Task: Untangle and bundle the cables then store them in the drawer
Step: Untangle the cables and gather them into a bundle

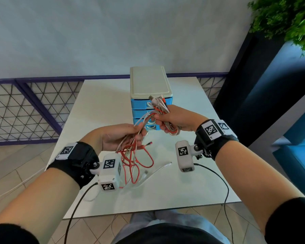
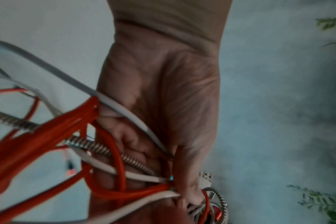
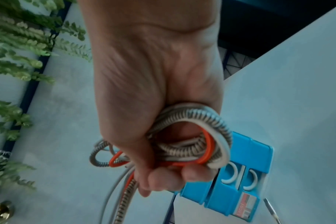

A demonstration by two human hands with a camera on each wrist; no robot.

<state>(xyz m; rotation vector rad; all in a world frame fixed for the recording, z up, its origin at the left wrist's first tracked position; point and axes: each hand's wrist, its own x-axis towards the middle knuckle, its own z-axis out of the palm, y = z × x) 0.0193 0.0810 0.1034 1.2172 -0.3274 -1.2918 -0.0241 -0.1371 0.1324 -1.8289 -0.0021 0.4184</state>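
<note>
My right hand (image 1: 173, 118) grips a folded bundle of red, white and spring-wrapped cables (image 1: 161, 106), plug ends sticking up in front of the drawer unit (image 1: 149, 81). In the right wrist view the fist (image 3: 163, 174) closes round the cable loops (image 3: 192, 145). My left hand (image 1: 123, 136) holds the loose strands running from that bundle; red and white cable tails (image 1: 139, 164) hang from it onto the table (image 1: 192, 182). The left wrist view shows its fingers (image 2: 140, 144) curled round red, white and spring-wrapped cables (image 2: 113, 151). The blue drawers (image 3: 238, 194) look closed.
The small drawer unit has a cream top and blue drawers with white handles, standing at the table's far middle. A purple mesh railing (image 1: 25, 106) runs behind the table. A leafy plant (image 1: 289, 20) hangs at upper right. Black sensor leads (image 1: 224, 182) trail off the table's near edge.
</note>
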